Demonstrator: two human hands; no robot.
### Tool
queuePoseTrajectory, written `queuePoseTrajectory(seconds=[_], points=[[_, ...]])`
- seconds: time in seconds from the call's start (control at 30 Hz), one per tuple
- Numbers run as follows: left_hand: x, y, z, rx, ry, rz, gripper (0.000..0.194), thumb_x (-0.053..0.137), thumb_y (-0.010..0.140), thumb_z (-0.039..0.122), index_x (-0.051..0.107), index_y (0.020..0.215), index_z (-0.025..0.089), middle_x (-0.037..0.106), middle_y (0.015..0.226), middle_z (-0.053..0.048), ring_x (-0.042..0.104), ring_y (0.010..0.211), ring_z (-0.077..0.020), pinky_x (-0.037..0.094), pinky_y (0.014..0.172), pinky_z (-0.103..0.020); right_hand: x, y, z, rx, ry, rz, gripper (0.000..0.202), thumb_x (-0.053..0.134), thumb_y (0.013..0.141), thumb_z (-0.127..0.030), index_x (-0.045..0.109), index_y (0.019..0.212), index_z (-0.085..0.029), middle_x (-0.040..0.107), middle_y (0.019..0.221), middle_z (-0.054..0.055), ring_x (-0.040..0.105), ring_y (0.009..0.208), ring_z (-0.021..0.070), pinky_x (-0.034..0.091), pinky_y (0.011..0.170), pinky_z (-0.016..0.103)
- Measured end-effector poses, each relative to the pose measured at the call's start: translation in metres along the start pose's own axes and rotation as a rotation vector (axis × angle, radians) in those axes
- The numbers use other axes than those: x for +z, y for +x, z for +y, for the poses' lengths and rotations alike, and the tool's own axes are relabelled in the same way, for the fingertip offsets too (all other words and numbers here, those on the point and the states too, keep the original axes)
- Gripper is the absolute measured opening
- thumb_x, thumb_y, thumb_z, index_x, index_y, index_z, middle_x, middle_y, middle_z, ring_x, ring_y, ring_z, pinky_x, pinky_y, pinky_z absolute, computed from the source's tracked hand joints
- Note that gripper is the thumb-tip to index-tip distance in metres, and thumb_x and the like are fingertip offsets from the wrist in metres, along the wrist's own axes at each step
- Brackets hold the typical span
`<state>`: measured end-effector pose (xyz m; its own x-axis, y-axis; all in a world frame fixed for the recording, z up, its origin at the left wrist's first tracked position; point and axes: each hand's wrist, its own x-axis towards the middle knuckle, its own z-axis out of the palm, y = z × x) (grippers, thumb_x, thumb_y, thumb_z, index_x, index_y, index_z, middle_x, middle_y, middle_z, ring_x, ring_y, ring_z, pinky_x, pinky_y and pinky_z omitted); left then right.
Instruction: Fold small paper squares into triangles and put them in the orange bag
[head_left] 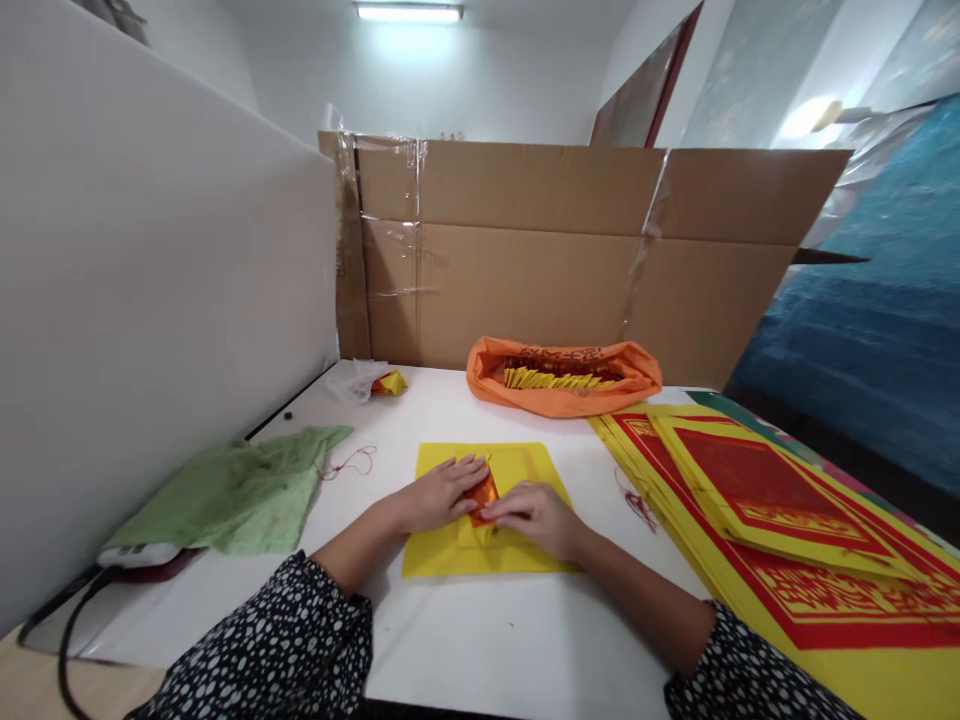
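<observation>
A yellow paper sheet (435, 558) with a faint printed border lies flat in front of me. On its middle is a small, shiny orange-red foil paper (484, 490) with yellow paper around it. My left hand (439, 496) rests with fingers stretched flat over the foil paper's left edge. From the other side, my right hand (541, 517) has its fingers curled and pressed together at the foil paper's lower right edge. The fingers partly cover the foil, so its full outline is hidden.
An orange bag (562, 402) at the back holds several folded yellow papers (559, 379). Stacked red-and-yellow printed sheets (780, 480) lie right. A green cloth (232, 490) partly covers a cabled white device (142, 555) at left. Red thread (637, 503) lies near the stack. Cardboard (525, 270) stands behind.
</observation>
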<state>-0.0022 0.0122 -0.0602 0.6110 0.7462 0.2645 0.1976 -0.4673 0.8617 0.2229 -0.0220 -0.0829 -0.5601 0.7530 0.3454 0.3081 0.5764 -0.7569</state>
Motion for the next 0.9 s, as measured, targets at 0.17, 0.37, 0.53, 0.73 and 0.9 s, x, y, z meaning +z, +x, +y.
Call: queuePoseTrajectory(seconds=[0.17,0.37,0.53,0.73,0.9], points=[[-0.003,-0.001,0.006,-0.026,0.078,-0.021,0.045,0.07,0.068,0.015,0.069,0.112,0.025,0.072,0.092,-0.004,0.065,0.079,-0.0229,0.048,0.082,-0.031,0.015,0.021,0.005,0.299,0.305,0.238,0.011,0.068,0.076,-0.03,0.069,0.081,-0.019,0.071,0.077,0.001,0.066,0.073,0.0183,0.051,0.072,0.032],[-0.008,-0.002,0.007,-0.029,0.047,-0.128,0.049,0.069,0.065,0.013,0.066,0.113,0.022,0.069,0.094,-0.003,0.061,0.085,-0.0214,0.048,0.08,-0.029,0.018,0.028,0.009,0.346,0.305,0.279,0.01,0.067,0.072,-0.027,0.063,0.075,-0.018,0.064,0.067,-0.002,0.061,0.065,0.0161,0.047,0.065,0.029],[-0.008,0.007,-0.005,-0.164,-0.028,-0.075,0.021,0.062,0.077,0.029,0.067,0.094,0.016,0.066,0.11,-0.009,0.062,0.097,-0.0221,0.047,0.088,-0.032,0.021,0.029,0.014,0.318,0.208,0.311,0.011,0.065,0.075,-0.028,0.06,0.076,-0.019,0.063,0.071,-0.001,0.061,0.069,0.0164,0.047,0.066,0.029],[-0.001,0.014,-0.023,-0.243,-0.025,0.169,0.024,0.067,0.074,0.038,0.062,0.068,0.015,0.067,0.112,-0.011,0.065,0.092,-0.0225,0.051,0.084,-0.034,0.023,0.02,-0.006,0.178,-0.179,0.34,0.016,0.058,0.085,-0.02,0.063,0.101,-0.02,0.066,0.102,0.008,0.063,0.09,0.022,0.05,0.082,0.039],[0.0,0.015,-0.024,-0.231,0.068,0.215,0.017,0.068,0.072,0.032,0.064,0.066,0.016,0.069,0.102,-0.008,0.066,0.085,-0.0205,0.051,0.079,-0.032,0.038,-0.003,-0.027,0.069,-0.626,0.093,0.031,0.053,0.093,-0.022,0.062,0.122,-0.018,0.057,0.133,0.013,0.048,0.126,0.0284,0.038,0.105,0.048]])
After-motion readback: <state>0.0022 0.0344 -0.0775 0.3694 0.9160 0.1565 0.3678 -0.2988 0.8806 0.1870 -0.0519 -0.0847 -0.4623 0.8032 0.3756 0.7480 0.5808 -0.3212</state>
